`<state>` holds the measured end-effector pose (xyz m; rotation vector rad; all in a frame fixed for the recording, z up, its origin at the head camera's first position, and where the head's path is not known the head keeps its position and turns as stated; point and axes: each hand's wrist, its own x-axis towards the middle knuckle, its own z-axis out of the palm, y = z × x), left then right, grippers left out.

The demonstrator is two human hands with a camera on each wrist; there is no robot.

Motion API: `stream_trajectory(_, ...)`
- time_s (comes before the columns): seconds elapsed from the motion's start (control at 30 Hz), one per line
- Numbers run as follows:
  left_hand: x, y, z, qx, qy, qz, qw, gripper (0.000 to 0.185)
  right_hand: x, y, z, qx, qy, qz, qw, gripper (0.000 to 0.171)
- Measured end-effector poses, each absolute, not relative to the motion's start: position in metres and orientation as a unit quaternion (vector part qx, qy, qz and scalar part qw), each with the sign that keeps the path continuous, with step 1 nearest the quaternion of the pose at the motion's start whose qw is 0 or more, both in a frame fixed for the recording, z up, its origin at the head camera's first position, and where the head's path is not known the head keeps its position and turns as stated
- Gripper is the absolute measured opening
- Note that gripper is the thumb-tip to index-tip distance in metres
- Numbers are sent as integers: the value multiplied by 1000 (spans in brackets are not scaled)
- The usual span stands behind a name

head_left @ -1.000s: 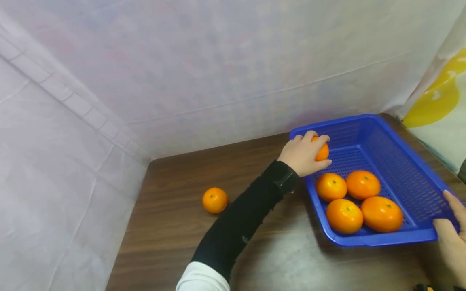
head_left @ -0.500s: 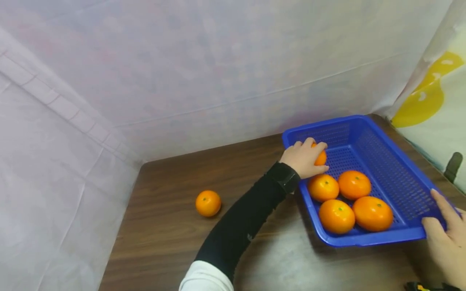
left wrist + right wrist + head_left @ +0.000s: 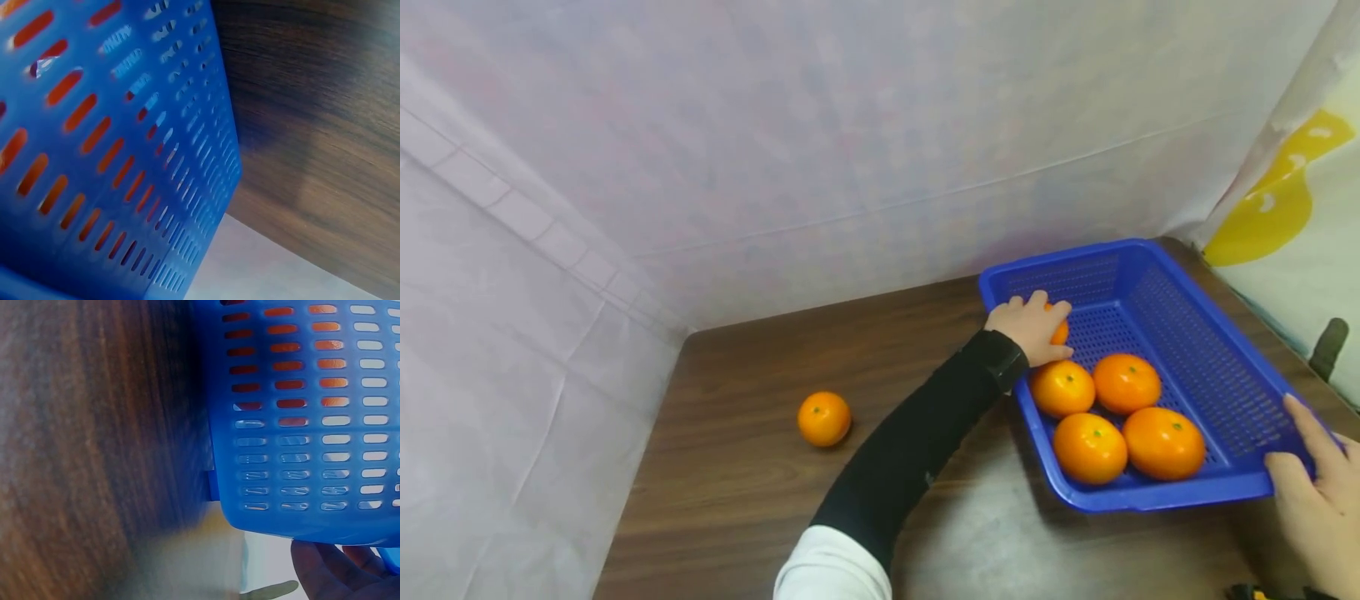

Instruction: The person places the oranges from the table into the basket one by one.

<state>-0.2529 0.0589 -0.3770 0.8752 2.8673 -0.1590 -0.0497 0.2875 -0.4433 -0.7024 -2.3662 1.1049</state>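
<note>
Left hand (image 3: 1028, 329) grips 1 orange (image 3: 1061, 333) at basket (image 3: 1206, 358) far left; right hand (image 3: 1321, 500) pinches near right rim (image 3: 1232, 492). 4 oranges (image 3: 1163, 443) lie nearer.

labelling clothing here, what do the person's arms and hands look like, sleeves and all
The left hand is bare. A black strap-like band sits at the wrist, then a close-fitting black fabric sleeve with a small pale mark; further up is a white fabric sleeve. The right hand is bare too; the frame cuts off most of the rest.

Dark brown wood-grain tabletop (image 3: 730, 492), lower middle; pale, faintly checked sheeting (image 3: 820, 125), top; white yellow-printed sheet (image 3: 1307, 250), right edge.
</note>
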Motion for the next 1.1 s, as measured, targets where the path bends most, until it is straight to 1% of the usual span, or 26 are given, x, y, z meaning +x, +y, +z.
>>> stream_trajectory(0.17,-253,65,-375,280,954,-66,80,63,-50,290,-444,-262,-849,408,210,68)
stream_trajectory(0.4,-251,66,-377,286,950,-94,78,64,-49,292,-450,-265,-832,441,208,70)
stream_trajectory(0.7,-249,68,-376,294,935,-142,139,61,-50,291,-449,-264,-842,428,193,70)
stream_trajectory(0.97,-251,65,-378,307,927,-157,148,60,-51,289,-450,-265,-837,439,190,71)
stream_trajectory(1.1,-250,65,-376,306,921,-171,169,59,-52,290,-450,-265,-836,442,188,71)
